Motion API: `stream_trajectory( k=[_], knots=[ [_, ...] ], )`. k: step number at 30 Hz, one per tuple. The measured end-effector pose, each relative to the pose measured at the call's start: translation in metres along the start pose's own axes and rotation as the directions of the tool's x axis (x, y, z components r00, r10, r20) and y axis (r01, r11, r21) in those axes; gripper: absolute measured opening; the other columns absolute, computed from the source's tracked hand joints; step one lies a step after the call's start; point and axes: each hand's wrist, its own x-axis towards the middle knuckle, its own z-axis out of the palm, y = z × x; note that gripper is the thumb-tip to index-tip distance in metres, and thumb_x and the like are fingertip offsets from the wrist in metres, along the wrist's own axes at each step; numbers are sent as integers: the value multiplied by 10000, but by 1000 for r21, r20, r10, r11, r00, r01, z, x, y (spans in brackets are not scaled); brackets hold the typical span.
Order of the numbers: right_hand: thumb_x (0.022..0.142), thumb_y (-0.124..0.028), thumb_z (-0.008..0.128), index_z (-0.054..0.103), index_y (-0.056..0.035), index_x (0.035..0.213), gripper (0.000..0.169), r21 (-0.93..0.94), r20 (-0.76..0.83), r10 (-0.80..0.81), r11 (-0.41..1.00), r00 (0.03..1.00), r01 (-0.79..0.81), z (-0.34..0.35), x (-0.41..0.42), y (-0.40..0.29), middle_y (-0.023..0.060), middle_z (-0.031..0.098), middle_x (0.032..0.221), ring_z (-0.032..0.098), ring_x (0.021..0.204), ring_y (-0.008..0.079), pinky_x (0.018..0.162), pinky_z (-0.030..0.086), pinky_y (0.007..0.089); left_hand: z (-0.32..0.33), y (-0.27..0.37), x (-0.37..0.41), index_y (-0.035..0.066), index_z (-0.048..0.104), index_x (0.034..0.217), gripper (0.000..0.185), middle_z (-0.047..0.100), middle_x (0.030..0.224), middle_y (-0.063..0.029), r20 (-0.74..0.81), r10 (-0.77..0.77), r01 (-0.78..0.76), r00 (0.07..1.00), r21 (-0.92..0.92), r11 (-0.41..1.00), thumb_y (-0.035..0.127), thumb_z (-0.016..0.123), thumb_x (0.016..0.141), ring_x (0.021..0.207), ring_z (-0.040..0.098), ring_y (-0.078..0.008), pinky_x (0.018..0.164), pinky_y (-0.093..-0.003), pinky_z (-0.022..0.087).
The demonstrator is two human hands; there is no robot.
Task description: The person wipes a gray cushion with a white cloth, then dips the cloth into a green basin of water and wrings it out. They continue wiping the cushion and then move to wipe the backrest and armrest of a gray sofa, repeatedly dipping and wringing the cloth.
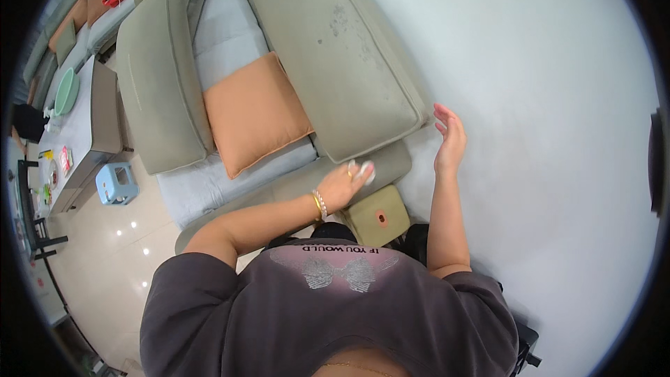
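My left hand (pixel 343 186), with bracelets at the wrist, grips a crumpled white wad (pixel 368 173), perhaps tissue or cloth. It is over the sofa armrest (pixel 387 162), just below the lower corner of a large grey-green back cushion (pixel 361 73). Dark, wet-looking patches mark that cushion's upper part and middle. My right hand (pixel 450 139) is raised beside the cushion's right corner, against the pale wall behind. Its fingers are slightly bent and hold nothing. Whether it touches the cushion or wall I cannot tell.
An orange pillow (pixel 256 115) and another grey-green cushion (pixel 162 84) rest on the blue-grey seat (pixel 230 21). A yellow-green stool (pixel 379 214) stands below the armrest. Leftward are a blue stool (pixel 116 183), a table (pixel 99 110) bearing a green basin (pixel 67 91), and another person's arm (pixel 19 141).
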Motion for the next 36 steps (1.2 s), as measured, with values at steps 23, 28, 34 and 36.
stream_trajectory(
  k=[23,28,34,36],
  knots=[
    [845,4,474,431,31,1221,380,-68,-382,-240,970,893,231,-31,-16,47,138,429,1267,453,1128,223,938,356,312,-117,-19,146,196,318,1345,603,106,1444,-146,-86,43,-39,995,42,998,413,509,816,1302,93,-419,964,-642,104],
    [818,16,489,410,-138,1289,502,-336,10,-289,901,957,275,-6,40,95,102,252,1411,304,1264,238,1008,278,330,-86,-75,160,173,228,1380,775,26,1457,-123,-80,-163,177,983,225,958,588,446,763,1293,-22,-462,896,-717,52],
    [820,-51,550,449,-148,1268,470,27,395,-119,993,911,117,-34,84,80,100,240,1417,285,1275,221,1004,277,312,-71,-86,158,183,253,1372,759,28,1456,-130,-183,-101,129,978,147,981,611,419,767,1292,-28,-463,877,-723,17],
    [823,-97,572,501,-95,1215,398,98,314,-169,984,934,146,-27,79,85,123,357,1354,347,1240,216,992,293,306,-72,-84,159,180,251,1372,758,27,1456,-131,-174,-106,131,979,139,982,612,413,771,1292,-33,-461,879,-720,12]
  ],
)
